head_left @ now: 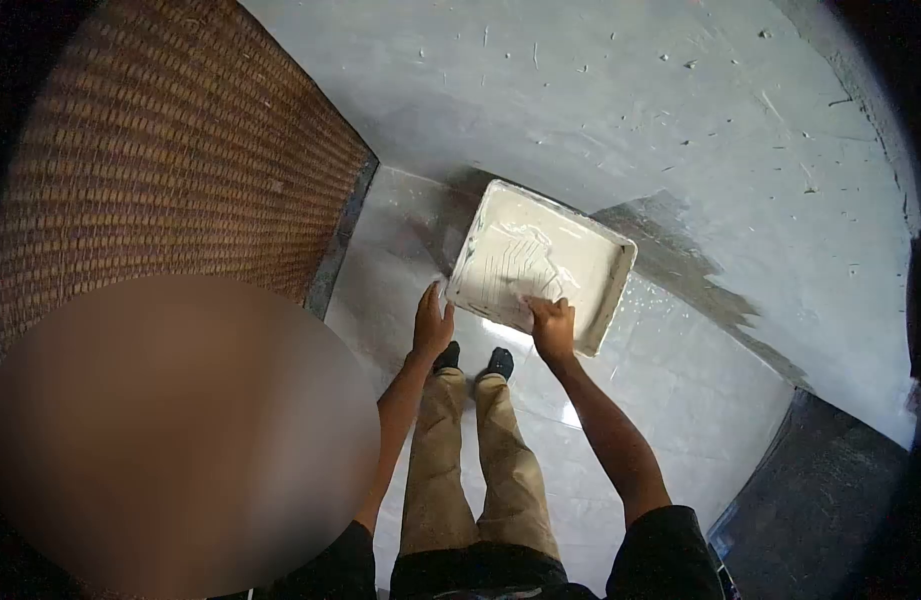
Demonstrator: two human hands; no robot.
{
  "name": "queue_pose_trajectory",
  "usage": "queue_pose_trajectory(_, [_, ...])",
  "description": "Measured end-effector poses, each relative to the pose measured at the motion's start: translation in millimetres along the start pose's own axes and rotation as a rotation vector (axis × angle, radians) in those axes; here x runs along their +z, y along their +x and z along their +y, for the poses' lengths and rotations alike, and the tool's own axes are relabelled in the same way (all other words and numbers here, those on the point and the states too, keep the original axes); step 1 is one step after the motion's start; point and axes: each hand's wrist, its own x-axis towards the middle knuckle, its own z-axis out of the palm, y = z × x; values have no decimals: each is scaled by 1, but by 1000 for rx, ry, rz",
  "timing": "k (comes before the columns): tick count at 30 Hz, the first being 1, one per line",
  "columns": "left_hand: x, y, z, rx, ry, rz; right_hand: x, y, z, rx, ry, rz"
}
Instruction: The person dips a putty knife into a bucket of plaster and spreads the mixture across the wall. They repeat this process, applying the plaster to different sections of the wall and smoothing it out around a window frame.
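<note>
2 feet (500, 363) stand slightly apart, likely for balance; left hand (433, 321) is beside the near-left corner of the tray (613, 303), grip apart, perhaps positioned for steadying; right hand (553, 328) reaches over the near rim toward cream coating (525, 225), fingers curled, cannot tell if its grip is closed on anything; tray rests on tiled floor (660, 400), near the wall (540, 90).

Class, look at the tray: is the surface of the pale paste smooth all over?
No, the pale paste in the tray has thin, roughly parallel ridges across its left part.
</note>
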Motion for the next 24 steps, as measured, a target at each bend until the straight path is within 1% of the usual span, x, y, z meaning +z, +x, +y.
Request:
queue_pose_trajectory(2, [-1, 0, 0, 62, -26, 27, -1, -8, -8, -38, 12, -18])
queue_pose_trajectory(6, [-4, -2, 5, 15, -35, 12, 2, -12, -12, -63, 40, -66])
queue_pose_trajectory(8, [-4, -2, 7, 18, -47, 18, 3, -8, -13, -12, 41, -159])
queue_pose_trajectory(9, [-4, -3, 8, 19, -48, 22, 3, -5, -13, -16, 41, -157])
queue_pose_trajectory(11, [-3, -5, 7, 9, -62, 30, 4, 4, -13, 18, 77, -256])
queue_pose_trajectory(15, [2, -11, -1, 33, -78, 60, 11, 17, -11, -49, 66, -201])
queue_pose_trajectory(18, [0, -15, 0, 48, -107, 80, 16, 25, -6, -86, 150, -177])
queue_pose_trajectory(20, [-1, -19, 3, 0, -95, 85, 17, 28, 0, -97, 154, -249])
queue_pose_trajectory(23, [-4, -25, 2, 32, -108, 106, 17, 30, 13, -111, 195, -282])
queue_pose_trajectory(24, [-5, -27, 0, 32, -106, 110, 18, 31, 16, -83, 140, -304])
